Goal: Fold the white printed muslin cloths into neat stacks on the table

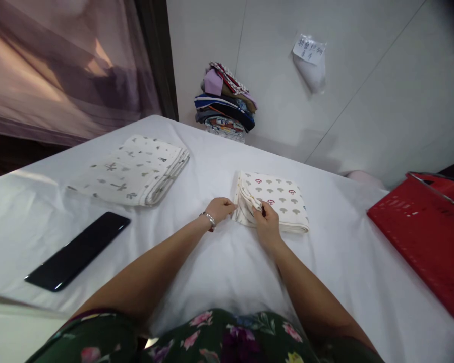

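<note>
A folded cream cloth (282, 194) printed with grey and red mushrooms lies flat in front of me. My left hand (221, 208) wears a metal bracelet and is closed in a pinch at the cloth's near-left edge. My right hand (268, 223) is closed on the upper layers near the left end and lifts them slightly, so a gap shows between the layers. Its fingertips are partly hidden by the fabric. To the left lies a second folded white cloth (136, 169) with grey plant-like prints, apart from both hands.
A long glossy black object (79, 250) rests on the white-covered table (196, 282) at left. A red plastic basket (427, 232) stands at right. Beyond the table's far edge is a stack of folded clothes (227, 103). A curtain (68, 65) hangs at far left.
</note>
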Available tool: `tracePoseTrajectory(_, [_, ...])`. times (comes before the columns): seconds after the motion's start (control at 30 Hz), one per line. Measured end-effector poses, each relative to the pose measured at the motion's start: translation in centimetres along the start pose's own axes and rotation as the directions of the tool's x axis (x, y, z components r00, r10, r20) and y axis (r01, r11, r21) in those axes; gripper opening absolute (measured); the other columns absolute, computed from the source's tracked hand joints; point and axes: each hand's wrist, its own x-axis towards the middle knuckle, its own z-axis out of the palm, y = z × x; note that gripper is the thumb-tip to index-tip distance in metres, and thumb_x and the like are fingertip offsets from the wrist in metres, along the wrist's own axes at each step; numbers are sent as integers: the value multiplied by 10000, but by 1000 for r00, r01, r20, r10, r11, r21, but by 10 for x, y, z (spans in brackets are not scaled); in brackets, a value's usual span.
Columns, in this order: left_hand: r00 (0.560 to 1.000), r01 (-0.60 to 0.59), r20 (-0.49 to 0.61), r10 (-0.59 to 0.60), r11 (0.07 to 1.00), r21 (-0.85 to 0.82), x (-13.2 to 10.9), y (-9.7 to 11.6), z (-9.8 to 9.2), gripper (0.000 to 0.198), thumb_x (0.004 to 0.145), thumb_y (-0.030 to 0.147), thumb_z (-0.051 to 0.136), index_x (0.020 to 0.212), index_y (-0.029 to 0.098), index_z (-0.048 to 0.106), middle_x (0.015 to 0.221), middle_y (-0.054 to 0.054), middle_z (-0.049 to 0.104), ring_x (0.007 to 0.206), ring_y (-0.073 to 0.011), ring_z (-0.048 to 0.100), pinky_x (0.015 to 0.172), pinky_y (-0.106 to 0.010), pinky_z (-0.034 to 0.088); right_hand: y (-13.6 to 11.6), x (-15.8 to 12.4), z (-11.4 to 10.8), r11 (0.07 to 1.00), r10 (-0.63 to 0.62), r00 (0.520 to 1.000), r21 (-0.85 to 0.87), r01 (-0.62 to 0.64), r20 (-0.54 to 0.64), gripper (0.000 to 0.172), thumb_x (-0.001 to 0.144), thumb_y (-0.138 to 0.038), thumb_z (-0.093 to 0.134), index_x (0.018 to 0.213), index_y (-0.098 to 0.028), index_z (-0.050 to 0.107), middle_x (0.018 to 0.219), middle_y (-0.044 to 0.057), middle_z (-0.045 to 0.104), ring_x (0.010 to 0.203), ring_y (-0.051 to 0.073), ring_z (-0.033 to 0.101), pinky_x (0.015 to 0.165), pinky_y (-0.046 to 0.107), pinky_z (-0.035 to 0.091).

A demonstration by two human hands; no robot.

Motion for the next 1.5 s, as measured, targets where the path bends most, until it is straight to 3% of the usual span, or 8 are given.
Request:
tracePoseTrajectory(0.13, [997,-70,43,61,964,257,-9,1,5,307,677,493,582,618,193,618,624,3,621,563,-127,536,500,-228,353,-1,-1,1,1000,13,1000,22,-13,4,185,782,-293,474,883,-178,580,659,-37,451,595,110,380,579,231,336])
tracePoseTrajectory(0.27, [992,-120,11,123,933,339,-14,7,13,294,683,500,584,707,213,644,758,-10,664,690,-158,581,563,-234,375,0,-1,2,1000,12,1000,27,-12,1,205,781,-307,474,886,-171,585,671,-28,468,605,111,387,586,233,343])
tracePoseTrajectory(0.5, [993,-67,-76,94,952,299,0,11,22,315,690,496,574,754,199,656,779,-54,673,713,-191,590,579,-246,359,-2,-1,2,1000,-17,999,-9,17,28,219,789,-282,468,933,-177,596,710,-21,517,621,115,419,595,237,358])
tracePoseTrajectory(0.8, [997,30,-70,-20,989,142,9,9,30,214,649,356,612,797,207,659,753,-42,656,611,-165,568,507,-230,354,-2,-1,3,999,-37,998,-32,39,51,198,785,-273,464,880,-175,607,675,-23,507,612,117,420,574,230,352])
tracePoseTrajectory(0.97, [990,-54,-127,56,998,18,8,5,34,131,652,298,610,723,189,628,720,-10,659,640,-133,567,548,-214,377,-4,-1,3,999,16,1000,33,-16,24,189,779,-292,483,855,-173,608,690,-26,529,632,116,449,600,231,372])
tracePoseTrajectory(1.1, [982,-83,-166,89,996,44,4,7,33,99,639,266,607,698,186,614,679,1,646,633,-128,561,551,-210,377,-10,-1,2,991,54,998,119,-58,37,227,811,-334,477,908,-172,603,762,-3,564,697,132,486,641,239,396])
tracePoseTrajectory(1.33, [994,-14,-112,17,1000,27,0,11,29,75,643,246,586,668,176,575,583,6,608,587,-129,567,535,-209,380,-12,-1,-1,982,80,997,172,-80,6,227,823,-349,479,891,-169,600,772,8,571,712,137,491,658,249,405])
tracePoseTrajectory(1.5, [999,14,-47,-20,994,-113,-4,16,30,61,649,193,571,680,177,522,459,49,529,452,-108,539,489,-201,391,-8,-1,1,997,-11,997,76,6,71,250,783,-336,521,961,-180,604,805,11,596,717,149,514,665,269,423])
